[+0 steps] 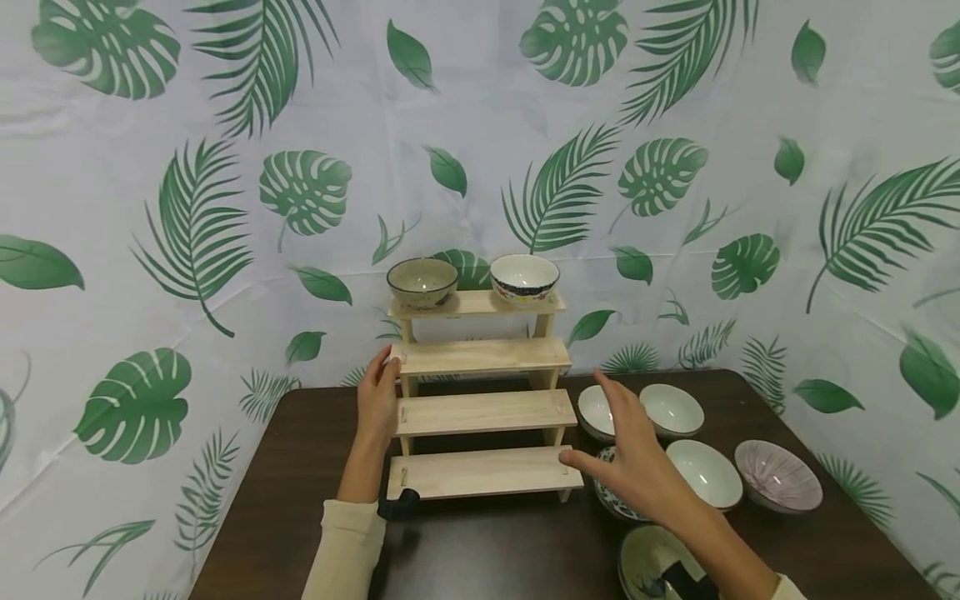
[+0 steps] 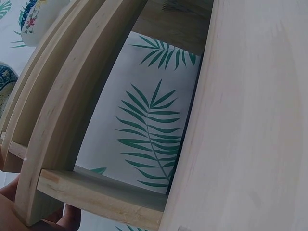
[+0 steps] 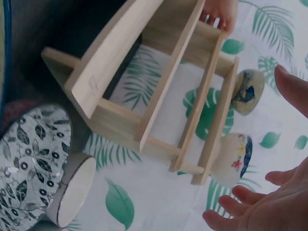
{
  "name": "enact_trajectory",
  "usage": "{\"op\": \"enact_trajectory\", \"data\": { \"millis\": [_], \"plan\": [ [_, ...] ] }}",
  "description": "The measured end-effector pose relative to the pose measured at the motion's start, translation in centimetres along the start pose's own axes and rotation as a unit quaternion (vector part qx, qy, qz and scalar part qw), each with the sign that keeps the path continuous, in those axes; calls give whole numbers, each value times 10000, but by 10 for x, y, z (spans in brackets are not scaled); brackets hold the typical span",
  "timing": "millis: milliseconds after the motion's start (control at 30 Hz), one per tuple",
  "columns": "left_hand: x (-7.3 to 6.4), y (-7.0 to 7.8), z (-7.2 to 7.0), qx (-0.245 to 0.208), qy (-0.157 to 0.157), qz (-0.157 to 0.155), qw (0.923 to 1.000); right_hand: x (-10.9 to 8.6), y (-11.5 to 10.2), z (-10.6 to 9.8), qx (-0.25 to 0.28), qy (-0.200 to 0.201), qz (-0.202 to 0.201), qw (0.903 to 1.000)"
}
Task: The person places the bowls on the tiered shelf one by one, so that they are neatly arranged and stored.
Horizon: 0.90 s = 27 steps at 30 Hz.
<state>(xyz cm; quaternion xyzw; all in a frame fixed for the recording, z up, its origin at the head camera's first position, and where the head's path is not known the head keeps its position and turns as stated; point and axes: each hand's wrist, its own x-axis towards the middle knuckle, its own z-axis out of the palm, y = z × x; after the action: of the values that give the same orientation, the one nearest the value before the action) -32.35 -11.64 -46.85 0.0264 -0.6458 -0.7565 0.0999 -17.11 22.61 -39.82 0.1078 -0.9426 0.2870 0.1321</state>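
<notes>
Head view: four-tier stepped wooden stand (image 1: 480,358), centre of frame, on a dark brown bench (image 1: 300,467). Top tier: beige-green bowl (image 1: 422,285) at left; white bowl with dark floral band (image 1: 525,279) at right. Left hand (image 1: 377,402): grip clamped on the stand's left end, at the second tier from the top. Right hand (image 1: 637,454): thumb and fingers apart, just beside the stand's right end, above bowls. Lower right, on the bench: three white bowls (image 1: 705,473), a pink-streaked bowl (image 1: 780,477), a leaf-patterned bowl (image 1: 611,493), partly hidden, and a green bowl (image 1: 647,548). Backdrop: white leaf-print cloth (image 1: 465,108).

Left wrist view: planks of the stand fill most of the frame; left-hand fingers curl round a plank end, lower left.

Right wrist view: stand tilted across centre; right hand at lower right, fingers spread; leaf-patterned bowl at lower left.
</notes>
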Motion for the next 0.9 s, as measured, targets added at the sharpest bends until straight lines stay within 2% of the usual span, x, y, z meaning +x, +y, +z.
{"op": "enact_trajectory", "data": {
  "millis": [167,200,300,567,900],
  "plan": [
    [0,0,-1,-11,44,-41,10000,-14,-2,4,-44,111,-173,9998],
    [2,-5,-2,-13,84,-5,10000,-16,-2,5,-56,108,-166,9998],
    [4,-5,-2,-33,83,-23,10000,-22,-2,6,-117,82,-130,9998],
    [5,-2,0,-27,-22,-133,9999,-34,5,7,-152,135,-70,9998],
    [4,-3,-1,39,47,-82,9999,-51,16,7,-234,-115,129,9996]
  ]
}}
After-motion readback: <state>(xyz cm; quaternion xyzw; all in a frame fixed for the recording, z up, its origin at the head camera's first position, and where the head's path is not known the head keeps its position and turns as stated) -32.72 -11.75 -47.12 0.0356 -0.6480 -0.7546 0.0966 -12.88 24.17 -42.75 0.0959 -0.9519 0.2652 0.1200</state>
